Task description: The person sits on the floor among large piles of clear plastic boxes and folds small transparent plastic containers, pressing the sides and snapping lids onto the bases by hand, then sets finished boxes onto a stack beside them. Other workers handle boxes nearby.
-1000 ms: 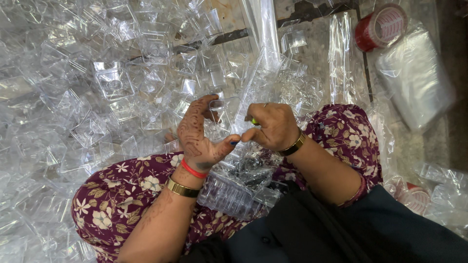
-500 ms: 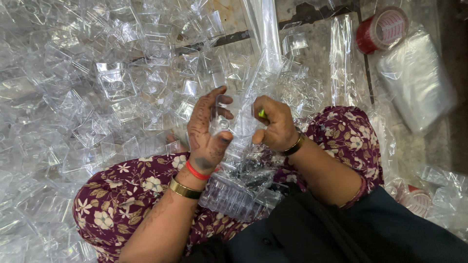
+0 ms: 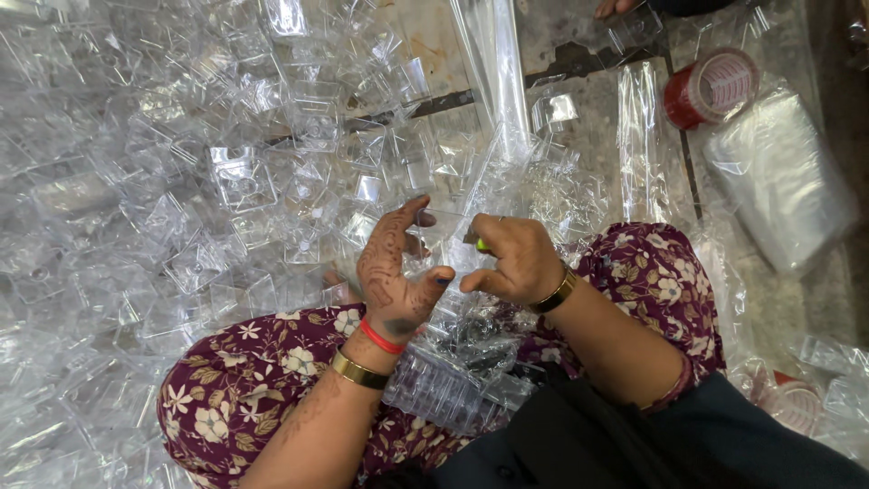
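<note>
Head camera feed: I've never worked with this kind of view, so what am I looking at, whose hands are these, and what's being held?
One camera sits on the person's head and looks down at their lap and the floor. The left hand and right hand are the person's own, bare, and together they hold a clear plastic cup at the mouth of a long clear plastic sleeve. A heap of clear cups covers the floor on the left. Top right lie a red tape roll and a stack of plastic bags.

A bare, stained concrete floor (image 3: pixel 588 118), crossed by a dark groove, lies under bright, even light, with a red tape roll (image 3: pixel 712 87) and stacked clear bags (image 3: pixel 780 181) at right.
</note>
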A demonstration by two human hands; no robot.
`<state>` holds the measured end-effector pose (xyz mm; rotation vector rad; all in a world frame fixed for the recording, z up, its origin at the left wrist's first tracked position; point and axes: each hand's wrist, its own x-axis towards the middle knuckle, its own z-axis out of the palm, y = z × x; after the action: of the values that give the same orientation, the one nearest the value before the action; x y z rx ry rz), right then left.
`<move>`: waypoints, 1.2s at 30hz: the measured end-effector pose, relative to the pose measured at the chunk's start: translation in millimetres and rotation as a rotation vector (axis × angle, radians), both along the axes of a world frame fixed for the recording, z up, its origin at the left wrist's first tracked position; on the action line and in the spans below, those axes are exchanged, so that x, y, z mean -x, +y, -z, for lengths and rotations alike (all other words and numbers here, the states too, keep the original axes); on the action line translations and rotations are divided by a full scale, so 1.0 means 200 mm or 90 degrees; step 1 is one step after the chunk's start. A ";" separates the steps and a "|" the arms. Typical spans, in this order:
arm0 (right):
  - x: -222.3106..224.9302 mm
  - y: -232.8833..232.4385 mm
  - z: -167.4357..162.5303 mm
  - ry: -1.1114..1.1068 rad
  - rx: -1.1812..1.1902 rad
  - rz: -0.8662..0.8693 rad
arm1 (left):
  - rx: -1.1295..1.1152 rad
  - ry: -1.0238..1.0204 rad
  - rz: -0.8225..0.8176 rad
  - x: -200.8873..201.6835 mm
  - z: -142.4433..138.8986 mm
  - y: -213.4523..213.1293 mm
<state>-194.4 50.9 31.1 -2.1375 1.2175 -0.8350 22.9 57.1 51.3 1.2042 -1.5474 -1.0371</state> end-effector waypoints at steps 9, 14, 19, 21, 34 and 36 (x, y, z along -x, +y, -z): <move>-0.04 0.02 -0.02 0.035 0.076 0.023 | 0.055 -0.017 -0.047 0.02 0.03 -0.01; -0.04 0.01 0.03 -0.080 0.121 0.059 | -0.073 0.167 -0.041 0.09 0.04 -0.01; -0.03 0.00 0.03 -0.095 0.151 0.108 | -0.064 0.119 -0.083 0.08 0.06 -0.02; -0.04 0.01 -0.01 -0.101 0.159 0.128 | 0.030 -0.042 -0.096 0.06 0.07 -0.04; 0.19 0.56 -0.47 -0.396 -0.059 0.143 | -0.011 0.494 -0.171 -0.25 -0.27 0.13; 0.23 0.70 -0.52 -0.137 -0.112 0.088 | -0.054 0.556 -0.158 -0.28 -0.34 0.33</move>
<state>-240.0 190.4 135.6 -1.7907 1.2847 -0.9532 78.5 122.8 119.4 0.7885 -0.6638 -1.2347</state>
